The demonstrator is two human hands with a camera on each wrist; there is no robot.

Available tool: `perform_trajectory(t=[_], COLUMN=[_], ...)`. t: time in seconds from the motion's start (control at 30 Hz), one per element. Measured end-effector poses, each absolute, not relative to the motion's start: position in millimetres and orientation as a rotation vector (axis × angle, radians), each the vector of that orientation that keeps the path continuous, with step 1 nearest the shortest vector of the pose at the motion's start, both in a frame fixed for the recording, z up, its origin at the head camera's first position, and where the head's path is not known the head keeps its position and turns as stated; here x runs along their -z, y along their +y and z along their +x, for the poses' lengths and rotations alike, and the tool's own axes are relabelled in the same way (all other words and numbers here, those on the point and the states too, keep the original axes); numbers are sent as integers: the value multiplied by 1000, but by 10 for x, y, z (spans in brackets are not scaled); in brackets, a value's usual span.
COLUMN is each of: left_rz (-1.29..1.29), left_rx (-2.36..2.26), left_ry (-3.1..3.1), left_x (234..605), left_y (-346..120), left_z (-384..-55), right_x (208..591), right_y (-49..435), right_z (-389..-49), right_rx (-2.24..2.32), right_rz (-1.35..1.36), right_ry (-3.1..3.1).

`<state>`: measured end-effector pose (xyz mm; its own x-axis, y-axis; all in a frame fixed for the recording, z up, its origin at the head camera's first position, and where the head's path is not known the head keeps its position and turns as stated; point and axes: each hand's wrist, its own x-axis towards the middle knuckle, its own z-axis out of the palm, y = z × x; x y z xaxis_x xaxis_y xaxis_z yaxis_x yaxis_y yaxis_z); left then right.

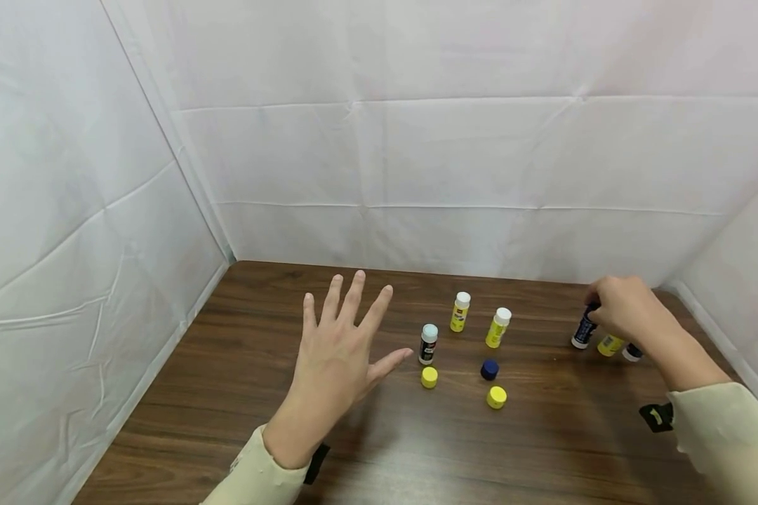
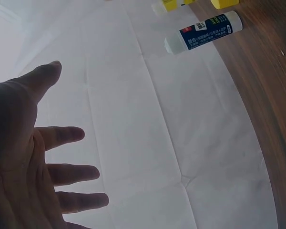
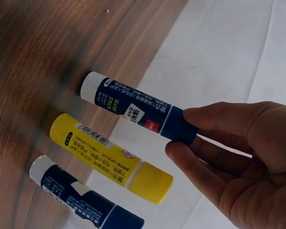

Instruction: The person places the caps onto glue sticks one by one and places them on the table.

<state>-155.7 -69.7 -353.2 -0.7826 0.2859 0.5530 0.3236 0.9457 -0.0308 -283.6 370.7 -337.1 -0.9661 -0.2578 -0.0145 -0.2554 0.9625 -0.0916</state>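
My right hand (image 1: 625,308) pinches the dark blue cap of a navy glue stick (image 3: 128,105) between thumb and fingers, at the table's right. Beside it stand a capped yellow glue stick (image 3: 105,152) and another capped navy glue stick (image 3: 81,198), both partly behind the hand in the head view. My left hand (image 1: 335,354) is spread with straight fingers above the table, holding nothing. Nearest to it is an uncapped navy glue stick (image 1: 428,344), upright, its pale top showing. Two uncapped yellow glue sticks, one further back (image 1: 460,312) and one to the right (image 1: 497,327), stand upright too.
Loose caps lie in front of the uncapped sticks: a yellow cap (image 1: 429,378), a blue cap (image 1: 489,369) and another yellow cap (image 1: 496,398). White cloth (image 1: 442,154) walls the brown wooden table (image 1: 227,365) at the back and both sides.
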Motion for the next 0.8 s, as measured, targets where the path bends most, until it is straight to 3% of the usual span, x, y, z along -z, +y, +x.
perform_trajectory(t=[0.8], left_rz=[-429], left_rx=[100], left_ry=[-2606], left_x=[3500], left_y=[-671], left_z=[-1534], right_x=[3369], right_y=[3676], right_z=[-2687], right_rx=[54], right_rz=[-389], right_ry=[3163])
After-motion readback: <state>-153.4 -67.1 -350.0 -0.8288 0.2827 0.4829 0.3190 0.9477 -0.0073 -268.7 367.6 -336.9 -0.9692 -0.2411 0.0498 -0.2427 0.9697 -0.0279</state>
